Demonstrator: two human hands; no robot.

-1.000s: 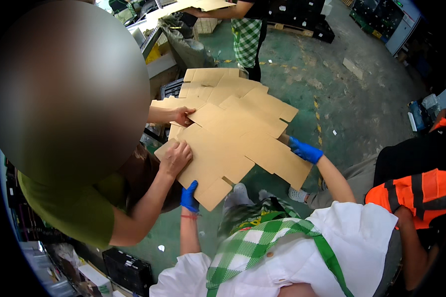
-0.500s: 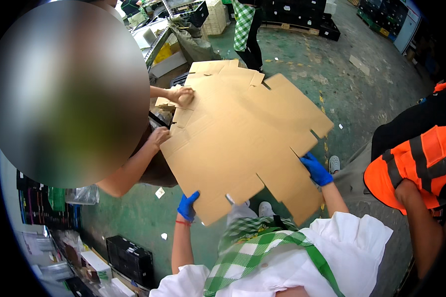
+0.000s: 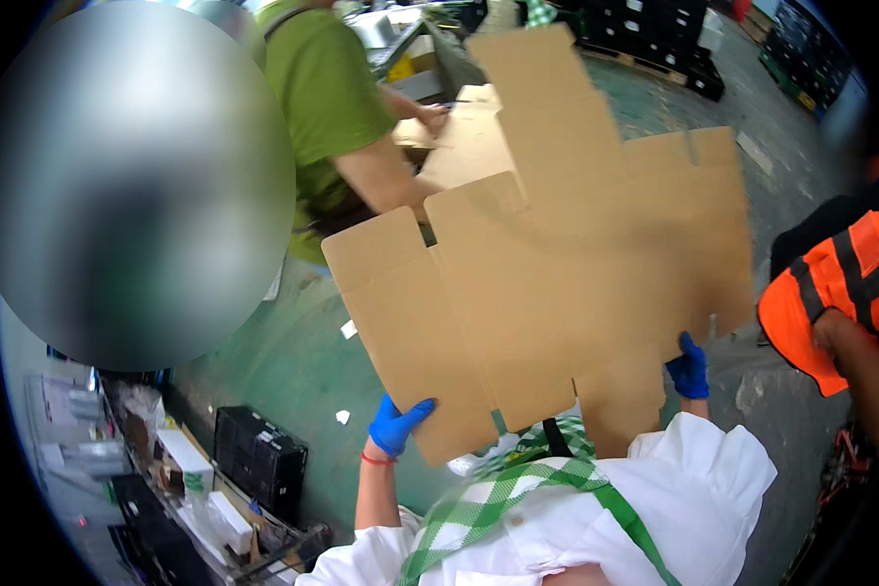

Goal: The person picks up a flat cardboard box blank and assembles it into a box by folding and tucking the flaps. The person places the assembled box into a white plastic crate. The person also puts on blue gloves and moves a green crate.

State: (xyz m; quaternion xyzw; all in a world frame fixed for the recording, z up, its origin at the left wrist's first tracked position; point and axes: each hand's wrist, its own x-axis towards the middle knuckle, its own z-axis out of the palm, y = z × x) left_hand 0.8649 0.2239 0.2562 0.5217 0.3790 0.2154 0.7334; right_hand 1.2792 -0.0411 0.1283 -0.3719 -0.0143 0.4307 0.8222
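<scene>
Cardboard sheet lifted clear, wearer alone on it

Changed: the large flat cardboard sheet [image 3: 566,273] is up and tilted toward the wearer; half a second ago it lay lower, with the co-worker's hands at its left edge. Now the co-worker in the green shirt [image 3: 337,93], beyond the sheet's upper left, has a hand [image 3: 433,119] at other cardboard [image 3: 474,142]. Judgement: sheet handed off, carrying now the wearer's job.

Left hand [image 3: 398,426], blue glove: pinched on the sheet's lower left edge, thumb on the near face. Right hand [image 3: 689,366], blue glove: at the sheet's lower right edge; blur there, so can't tell how far the fingers close or whether it grips or just supports.

Surface: sheet in the air over a worn green floor [image 3: 264,361]; what carries the other cardboard is hidden behind the sheet.

Room: black crate [image 3: 259,454] on the floor, lower left of the sheet; white scrap [image 3: 343,417] between them. Stacked black crates [image 3: 645,34] beyond the sheet's top right. Orange vest [image 3: 830,293] on another person, right of the sheet.
</scene>
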